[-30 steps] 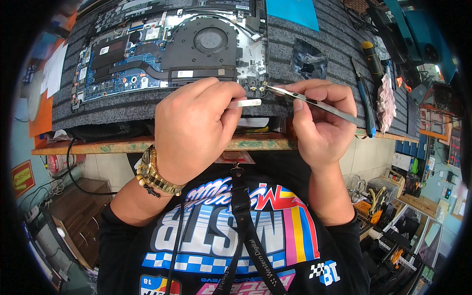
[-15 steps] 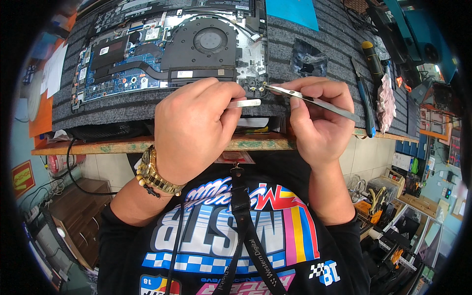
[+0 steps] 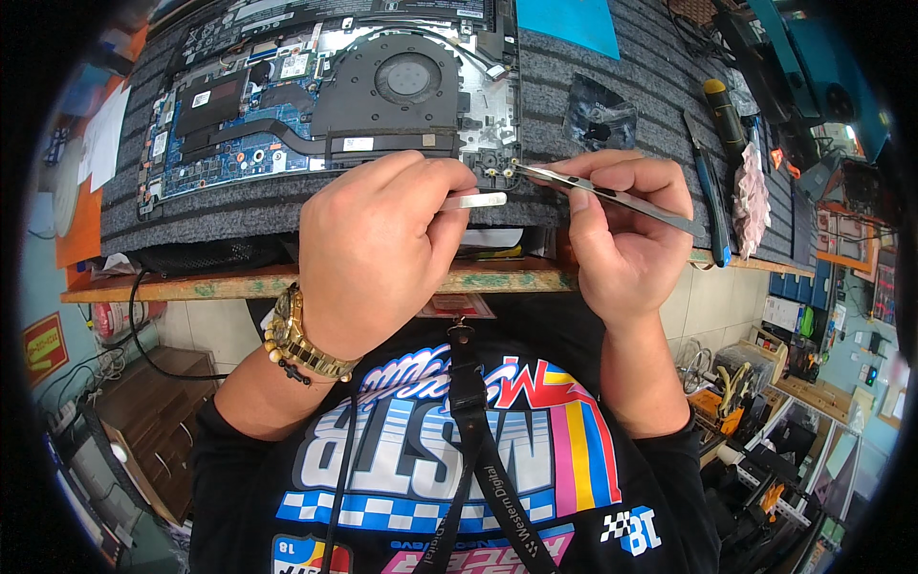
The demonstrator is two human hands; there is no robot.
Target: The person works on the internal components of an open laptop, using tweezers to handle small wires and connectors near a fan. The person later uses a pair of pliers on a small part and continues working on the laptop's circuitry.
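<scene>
An opened laptop base (image 3: 489, 110) lies on the striped mat, showing its blue circuit board (image 3: 229, 156), black cooling fan (image 3: 387, 88) and copper-dark heat pipe. My left hand (image 3: 373, 239) is closed at the laptop's near edge, pinching a flat silver metal piece (image 3: 476, 201) with a rounded end; most of that piece is hidden by the fingers. In my right hand (image 3: 631, 234) is a pair of metal tweezers (image 3: 626, 199), gripped between thumb and fingers. Their tips point left at the laptop's near right corner, beside small brass-coloured screw posts. Whether the tips hold anything is too small to tell.
Right of the laptop lie a small dark plastic bag (image 3: 601, 110) and a blue sheet (image 3: 569, 24). Farther right are a blue-handled tool (image 3: 710, 196), a yellow-capped screwdriver (image 3: 727, 120) and a crumpled pinkish wrapper (image 3: 752, 196). The wooden table edge (image 3: 210, 287) runs below my hands.
My right hand has shifted slightly right, and the tweezers have turned a little in its fingers. My left hand stays almost still with the silver piece.
</scene>
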